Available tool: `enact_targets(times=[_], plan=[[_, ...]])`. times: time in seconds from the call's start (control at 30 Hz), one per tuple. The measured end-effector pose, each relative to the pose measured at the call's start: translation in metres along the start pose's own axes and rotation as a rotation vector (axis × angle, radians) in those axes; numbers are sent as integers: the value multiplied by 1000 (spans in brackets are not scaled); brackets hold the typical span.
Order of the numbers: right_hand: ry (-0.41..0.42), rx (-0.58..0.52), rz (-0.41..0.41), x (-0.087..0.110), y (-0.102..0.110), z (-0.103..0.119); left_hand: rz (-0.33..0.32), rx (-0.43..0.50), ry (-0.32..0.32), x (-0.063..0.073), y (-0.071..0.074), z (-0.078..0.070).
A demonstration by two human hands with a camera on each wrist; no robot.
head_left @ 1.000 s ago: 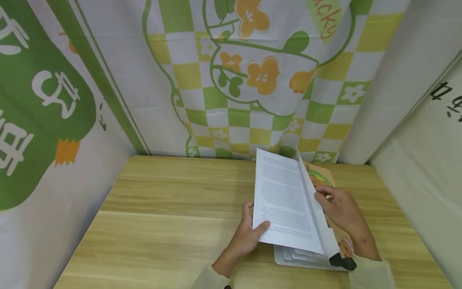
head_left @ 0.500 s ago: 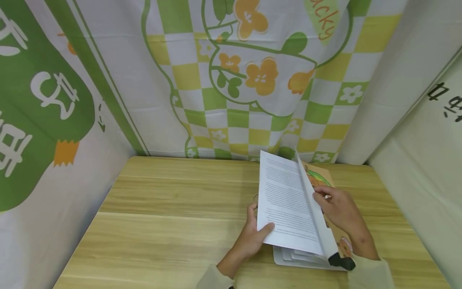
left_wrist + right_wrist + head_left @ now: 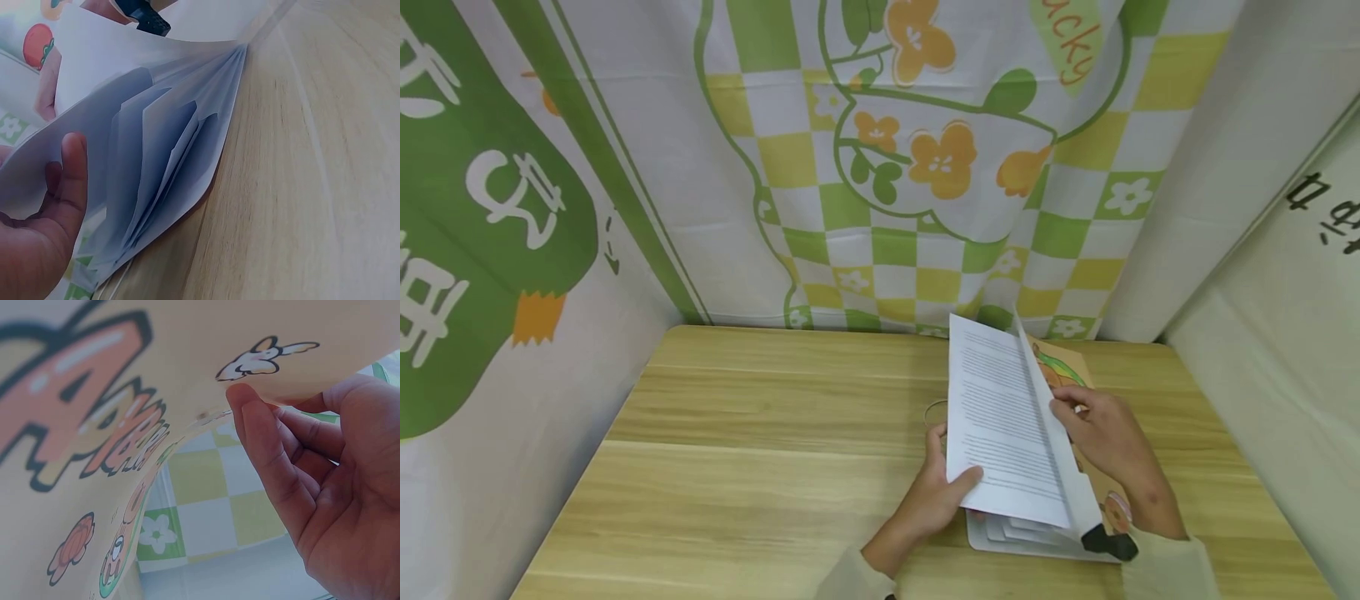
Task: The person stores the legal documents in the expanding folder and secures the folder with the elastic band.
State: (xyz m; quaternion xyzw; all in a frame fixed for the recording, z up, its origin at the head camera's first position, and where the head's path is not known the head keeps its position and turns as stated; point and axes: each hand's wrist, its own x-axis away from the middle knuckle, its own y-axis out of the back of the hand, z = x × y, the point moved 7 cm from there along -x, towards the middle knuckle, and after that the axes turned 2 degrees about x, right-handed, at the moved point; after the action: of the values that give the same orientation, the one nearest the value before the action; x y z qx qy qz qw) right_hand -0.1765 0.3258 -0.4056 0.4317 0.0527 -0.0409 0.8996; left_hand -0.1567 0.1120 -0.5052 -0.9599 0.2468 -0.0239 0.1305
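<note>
In the head view, my left hand (image 3: 928,500) holds the left edge of a printed white sheet (image 3: 1000,425), with the thumb on top and the fingers mostly hidden behind it. The sheet stands tilted over a folder whose fanned white pockets (image 3: 162,137) show in the left wrist view. My right hand (image 3: 1105,433) pinches the lifted cover between thumb and fingers. Its pale inner side (image 3: 1043,392) faces the sheet. The cover's outside (image 3: 187,369) is orange-tan with cartoon prints and lettering, as the right wrist view shows.
The folder lies on the right part of a wood-grain table (image 3: 737,467). A thin loop (image 3: 926,410) sticks out left of the sheet. A black piece (image 3: 1108,543) sits by the right sleeve (image 3: 1172,567). A patterned curtain (image 3: 895,250) hangs behind the table.
My left hand has shifted to the right, carrying the sheet's left edge closer to the cover. More of the thin loop shows now. The right hand has hardly moved.
</note>
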Motion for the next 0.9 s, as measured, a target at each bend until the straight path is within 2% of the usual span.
enact_targets(times=[0.27,0.43,0.7,0.9], plan=[[-2,-26,9,1,-1,-2,-26,-60,11,1,0,2],[-17,-24,10,1,-2,-3,17,-106,-37,1,2,-2],[-28,5,4,1,-2,-4,82,-152,-18,2,8,-4],[-26,-4,0,0,-3,-4,108,-198,-77,0,7,-9]])
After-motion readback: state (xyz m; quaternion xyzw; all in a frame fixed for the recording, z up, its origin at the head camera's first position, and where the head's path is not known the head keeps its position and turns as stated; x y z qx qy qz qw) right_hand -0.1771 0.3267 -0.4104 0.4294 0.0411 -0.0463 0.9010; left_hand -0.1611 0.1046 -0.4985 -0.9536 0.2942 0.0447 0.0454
